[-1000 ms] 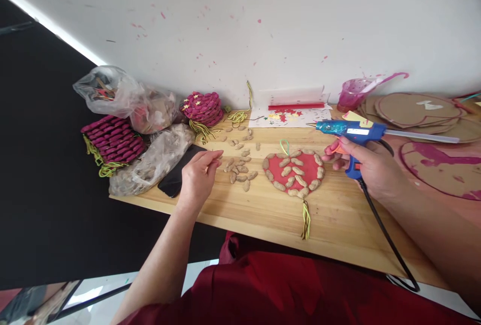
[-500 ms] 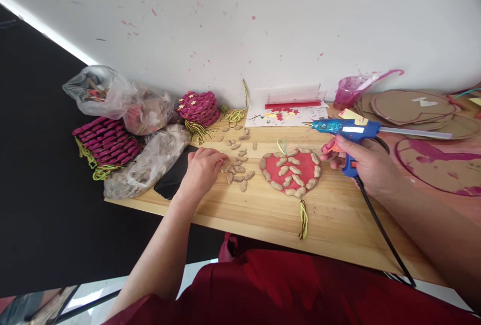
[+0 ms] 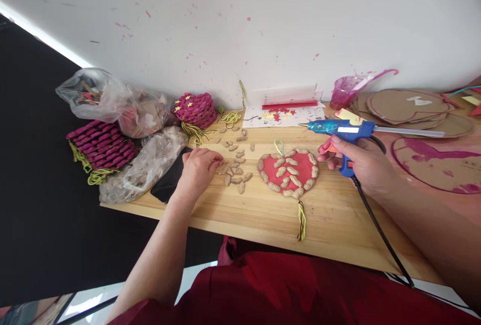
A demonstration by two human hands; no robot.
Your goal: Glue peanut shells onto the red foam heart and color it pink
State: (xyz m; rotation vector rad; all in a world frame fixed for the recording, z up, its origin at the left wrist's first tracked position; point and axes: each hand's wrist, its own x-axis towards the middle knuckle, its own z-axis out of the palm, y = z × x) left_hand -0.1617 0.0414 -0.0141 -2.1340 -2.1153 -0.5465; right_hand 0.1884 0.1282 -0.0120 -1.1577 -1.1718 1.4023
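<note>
My right hand (image 3: 363, 165) grips a blue hot glue gun (image 3: 343, 132) whose nozzle points left and has a clear glue stick (image 3: 411, 131) in its back. Left of that hand lies a red heart-shaped piece (image 3: 270, 171), edged with peanuts and with more peanuts in rows down its middle. It has a pale green loop on top and a yellow-green tassel (image 3: 301, 221) below. My left hand (image 3: 198, 172) is at the loose peanuts (image 3: 236, 181), its thumb and fingers drawn together; anything between the fingertips is hidden.
Plastic bags (image 3: 143, 170), a black phone (image 3: 164, 185) and purple peanut-covered pieces (image 3: 101, 145) lie at the left. Star cut-outs (image 3: 278, 115) rest on white paper at the back. A pink-stained cup (image 3: 343, 93) and cardboard shapes (image 3: 408, 104) stand at the right. The glue gun's cord (image 3: 376, 230) hangs over the front edge.
The whole view has shifted slightly. My left hand stays beside the loose peanuts with its fingers drawn together, and my right hand still holds the glue gun in the same place.
</note>
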